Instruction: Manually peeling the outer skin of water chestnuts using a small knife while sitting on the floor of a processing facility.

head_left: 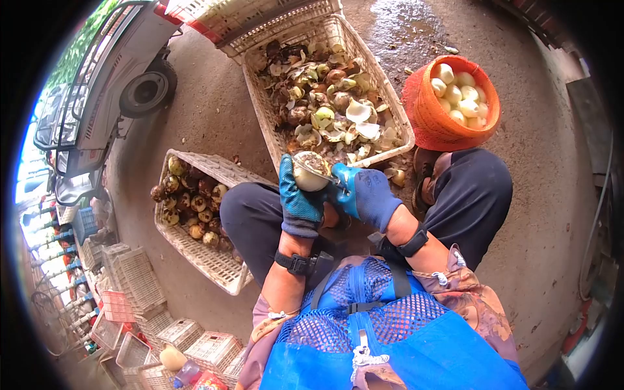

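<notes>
No writing can be read on anything here. The person wears two blue gloves. The left hand (300,198) is curled around one round fruit (310,171), half peeled and white, held above the knees. The right hand (367,195) is closed around a small knife (325,174) whose blade touches the fruit. In front sits one white crate (396,107) full of brown and white peels. One orange basket (426,123) on the right holds about nine peeled white fruits (458,97). Another white crate (214,263) on the left holds many brown unpeeled fruits (188,201), too many to count.
</notes>
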Motion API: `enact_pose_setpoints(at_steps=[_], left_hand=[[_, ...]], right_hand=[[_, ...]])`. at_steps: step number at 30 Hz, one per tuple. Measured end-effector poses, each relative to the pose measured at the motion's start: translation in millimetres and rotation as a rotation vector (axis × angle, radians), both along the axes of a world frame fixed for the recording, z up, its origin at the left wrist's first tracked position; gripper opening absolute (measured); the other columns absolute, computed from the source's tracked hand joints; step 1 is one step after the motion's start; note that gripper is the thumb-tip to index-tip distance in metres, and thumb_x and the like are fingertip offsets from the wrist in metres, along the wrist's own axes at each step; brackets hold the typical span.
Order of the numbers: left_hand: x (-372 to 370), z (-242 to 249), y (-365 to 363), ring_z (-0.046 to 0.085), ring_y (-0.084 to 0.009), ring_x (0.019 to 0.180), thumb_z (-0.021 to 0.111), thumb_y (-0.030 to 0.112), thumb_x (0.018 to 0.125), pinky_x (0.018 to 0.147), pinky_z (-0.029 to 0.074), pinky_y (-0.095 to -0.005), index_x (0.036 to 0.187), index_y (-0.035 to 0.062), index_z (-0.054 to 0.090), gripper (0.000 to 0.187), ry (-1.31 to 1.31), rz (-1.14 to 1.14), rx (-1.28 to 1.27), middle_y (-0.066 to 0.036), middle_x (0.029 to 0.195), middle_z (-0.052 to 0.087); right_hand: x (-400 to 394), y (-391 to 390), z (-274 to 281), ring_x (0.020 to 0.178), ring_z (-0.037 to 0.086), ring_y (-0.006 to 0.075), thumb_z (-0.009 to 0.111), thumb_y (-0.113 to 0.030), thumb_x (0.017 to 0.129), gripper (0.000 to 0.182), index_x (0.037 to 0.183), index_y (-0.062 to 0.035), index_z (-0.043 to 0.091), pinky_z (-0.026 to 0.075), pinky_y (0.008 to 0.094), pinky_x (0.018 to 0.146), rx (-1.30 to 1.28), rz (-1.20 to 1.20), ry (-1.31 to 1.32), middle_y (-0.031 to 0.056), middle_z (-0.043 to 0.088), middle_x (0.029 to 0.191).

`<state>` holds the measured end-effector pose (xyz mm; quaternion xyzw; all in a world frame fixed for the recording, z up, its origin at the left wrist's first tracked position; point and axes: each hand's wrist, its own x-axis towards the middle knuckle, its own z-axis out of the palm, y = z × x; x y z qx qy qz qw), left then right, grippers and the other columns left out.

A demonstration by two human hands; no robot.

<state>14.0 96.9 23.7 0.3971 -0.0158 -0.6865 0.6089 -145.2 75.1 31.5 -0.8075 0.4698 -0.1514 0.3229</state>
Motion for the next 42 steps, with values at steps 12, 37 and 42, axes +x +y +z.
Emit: enact_pose_setpoints(at_steps=[12, 37, 42], left_hand=[[-10, -12, -3, 0.065, -0.0236, 0.09, 0.059, 0.045, 0.093, 0.077, 0.057, -0.0378, 0.113, 0.0111, 0.058, 0.039, -0.231, 0.131, -0.085, -0.007, 0.102, 0.065], [-1, 1, 0, 0.065, -0.0269, 0.084, 0.061, 0.051, 0.09, 0.069, 0.059, -0.0425, 0.116, 0.0122, 0.058, 0.047, -0.095, 0.106, 0.026, -0.008, 0.103, 0.064], [-10, -15, -4, 0.067, -0.0248, 0.083, 0.062, 0.041, 0.092, 0.067, 0.061, -0.0451, 0.115, 0.0122, 0.058, 0.038, -0.183, 0.159, -0.043, -0.007, 0.102, 0.064]], right_hand=[[14, -8, -4, 0.09, 0.065, 0.0424, 0.063, -0.026, 0.083, 0.028, 0.102, -0.006, 0.059, 0.052, 0.049, 0.075, 0.263, -0.163, -0.074, 0.0224, 0.067, 0.093], [4, 2, -17, 0.081, 0.069, 0.0342, 0.062, -0.022, 0.084, 0.032, 0.114, -0.0122, 0.057, 0.053, 0.0461, 0.067, 0.007, -0.016, 0.161, 0.0161, 0.069, 0.086], [18, -8, -14, 0.084, 0.069, 0.0355, 0.061, -0.022, 0.085, 0.031, 0.113, -0.0095, 0.056, 0.053, 0.0461, 0.07, 0.139, -0.124, 0.229, 0.0178, 0.069, 0.09]])
